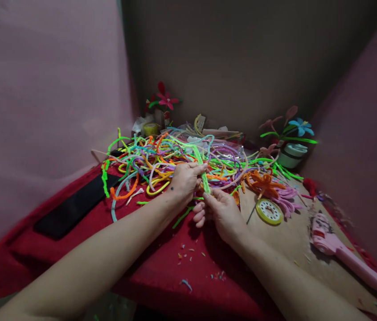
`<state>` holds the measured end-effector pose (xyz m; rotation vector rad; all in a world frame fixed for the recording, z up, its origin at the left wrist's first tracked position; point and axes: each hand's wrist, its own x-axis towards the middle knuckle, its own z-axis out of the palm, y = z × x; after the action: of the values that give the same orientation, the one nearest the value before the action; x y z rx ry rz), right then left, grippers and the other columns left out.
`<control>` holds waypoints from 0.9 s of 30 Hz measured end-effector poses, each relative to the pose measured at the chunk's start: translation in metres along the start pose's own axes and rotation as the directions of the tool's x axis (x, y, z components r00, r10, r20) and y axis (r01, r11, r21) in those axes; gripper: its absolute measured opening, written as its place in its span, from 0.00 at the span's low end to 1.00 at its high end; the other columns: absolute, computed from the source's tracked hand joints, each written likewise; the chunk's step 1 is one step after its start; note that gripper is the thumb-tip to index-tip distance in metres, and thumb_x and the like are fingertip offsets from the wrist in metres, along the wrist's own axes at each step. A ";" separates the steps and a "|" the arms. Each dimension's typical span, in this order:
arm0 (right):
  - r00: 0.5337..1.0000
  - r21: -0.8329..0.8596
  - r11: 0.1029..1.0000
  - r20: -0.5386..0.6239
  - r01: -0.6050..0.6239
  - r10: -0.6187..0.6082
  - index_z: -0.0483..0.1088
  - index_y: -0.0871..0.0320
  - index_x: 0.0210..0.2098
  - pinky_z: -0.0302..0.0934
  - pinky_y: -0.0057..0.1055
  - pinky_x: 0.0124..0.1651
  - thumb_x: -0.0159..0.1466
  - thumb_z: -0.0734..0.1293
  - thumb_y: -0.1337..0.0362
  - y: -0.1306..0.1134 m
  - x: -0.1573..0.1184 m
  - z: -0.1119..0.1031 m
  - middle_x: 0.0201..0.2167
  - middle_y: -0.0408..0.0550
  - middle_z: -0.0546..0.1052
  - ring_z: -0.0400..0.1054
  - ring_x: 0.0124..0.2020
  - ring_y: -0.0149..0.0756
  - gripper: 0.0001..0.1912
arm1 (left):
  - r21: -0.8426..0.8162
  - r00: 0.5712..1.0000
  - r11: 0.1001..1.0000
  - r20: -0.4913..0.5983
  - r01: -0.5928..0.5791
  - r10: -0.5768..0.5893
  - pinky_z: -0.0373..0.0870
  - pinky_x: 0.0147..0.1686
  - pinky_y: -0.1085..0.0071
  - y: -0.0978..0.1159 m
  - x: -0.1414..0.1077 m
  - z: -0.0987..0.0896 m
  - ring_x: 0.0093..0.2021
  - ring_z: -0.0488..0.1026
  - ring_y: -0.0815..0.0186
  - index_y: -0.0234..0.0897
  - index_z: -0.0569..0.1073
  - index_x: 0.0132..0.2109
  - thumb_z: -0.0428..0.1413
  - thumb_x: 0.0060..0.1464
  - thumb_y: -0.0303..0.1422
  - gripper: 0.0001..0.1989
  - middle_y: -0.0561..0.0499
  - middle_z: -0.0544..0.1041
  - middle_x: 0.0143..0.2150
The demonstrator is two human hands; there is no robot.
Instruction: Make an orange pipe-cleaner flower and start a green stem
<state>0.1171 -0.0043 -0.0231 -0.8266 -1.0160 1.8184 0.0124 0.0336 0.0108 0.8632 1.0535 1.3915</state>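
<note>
Between my hands is a light green pipe cleaner piece [205, 182], its fuzzy strands lying side by side. My left hand [186, 179] pinches it partway up, thumb and fingers closed. Lower down, my right hand [221, 209] grips its bottom end between thumb and forefinger, the other fingers curled. Just behind them spreads a tangled heap of coloured pipe cleaners [161, 161]. To the right of my right hand lie an orange pipe cleaner flower [264, 183] and a yellow-rimmed tape spool [269, 211].
A pink glue gun [338, 249] rests on the brown board [285, 249] at right. A black phone-like slab [75, 207] lies left on the red cloth [161, 267]. Flowers stand in a pale pot [292, 155]; a pink flower [167, 101] is at back left.
</note>
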 end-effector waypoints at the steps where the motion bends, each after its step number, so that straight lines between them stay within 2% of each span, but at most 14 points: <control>1: 1.000 0.027 1.000 0.015 -0.015 0.015 0.64 0.60 0.30 0.64 0.26 0.15 0.53 0.67 0.63 -0.001 0.000 -0.001 0.16 0.43 0.74 0.68 0.13 0.32 0.09 | -0.002 1.000 1.000 -0.002 -0.011 0.011 0.41 0.11 0.80 0.001 0.000 -0.001 0.09 0.45 0.79 0.33 0.66 0.23 0.58 0.46 0.35 0.12 0.62 0.52 0.08; 6: 0.989 0.135 0.980 0.031 -0.148 0.145 0.68 0.65 0.25 0.64 0.22 0.17 0.50 0.70 0.67 -0.002 0.004 -0.008 0.20 0.51 0.77 0.70 0.16 0.30 0.07 | -0.019 1.000 0.999 -0.008 -0.026 0.026 0.41 0.10 0.80 0.003 0.000 -0.004 0.08 0.48 0.78 0.32 0.68 0.25 0.58 0.47 0.36 0.11 0.60 0.57 0.08; 11: 0.970 0.307 0.921 0.026 -0.239 0.243 0.71 0.64 0.24 0.62 0.17 0.18 0.49 0.71 0.71 -0.004 0.006 -0.008 0.18 0.47 0.77 0.68 0.16 0.25 0.05 | -0.099 1.000 0.995 0.013 -0.003 0.004 0.44 0.09 0.80 0.007 -0.001 -0.005 0.08 0.51 0.78 0.32 0.68 0.26 0.59 0.46 0.38 0.12 0.59 0.61 0.10; 16: 0.993 0.352 0.930 -0.010 -0.104 0.115 0.68 0.62 0.20 0.62 0.16 0.19 0.43 0.75 0.71 -0.007 0.005 -0.005 0.19 0.45 0.77 0.69 0.18 0.24 0.11 | -0.174 0.999 0.984 0.019 0.033 -0.030 0.47 0.09 0.80 0.010 -0.002 -0.003 0.08 0.52 0.77 0.33 0.68 0.27 0.59 0.48 0.36 0.11 0.59 0.61 0.10; 21: 0.999 0.171 0.985 -0.010 0.033 -0.032 0.68 0.62 0.19 0.64 0.21 0.20 0.44 0.75 0.68 -0.007 0.000 -0.004 0.18 0.45 0.76 0.69 0.17 0.28 0.11 | -0.174 0.997 0.983 0.047 0.064 -0.056 0.47 0.09 0.80 0.011 -0.003 -0.003 0.08 0.51 0.77 0.33 0.65 0.25 0.57 0.50 0.34 0.11 0.60 0.58 0.09; 24: 0.998 0.046 0.997 0.002 0.062 -0.063 0.68 0.62 0.19 0.63 0.23 0.19 0.46 0.74 0.67 -0.007 -0.002 -0.003 0.19 0.46 0.76 0.70 0.17 0.30 0.10 | -0.137 0.996 0.987 0.056 0.083 -0.076 0.47 0.09 0.80 0.012 -0.003 -0.004 0.07 0.50 0.77 0.33 0.66 0.26 0.56 0.51 0.34 0.11 0.61 0.56 0.08; 27: 0.998 0.028 0.999 0.035 0.042 -0.043 0.69 0.63 0.20 0.63 0.24 0.20 0.47 0.73 0.67 -0.005 -0.003 -0.003 0.20 0.47 0.77 0.70 0.18 0.31 0.09 | -0.112 0.998 0.993 0.044 0.042 -0.037 0.46 0.09 0.80 0.012 -0.002 -0.007 0.07 0.48 0.78 0.32 0.68 0.27 0.57 0.50 0.35 0.11 0.62 0.55 0.08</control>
<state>0.1226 -0.0043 -0.0193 -0.7538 -1.0216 1.8129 0.0017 0.0312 0.0200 0.7813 0.9461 1.3808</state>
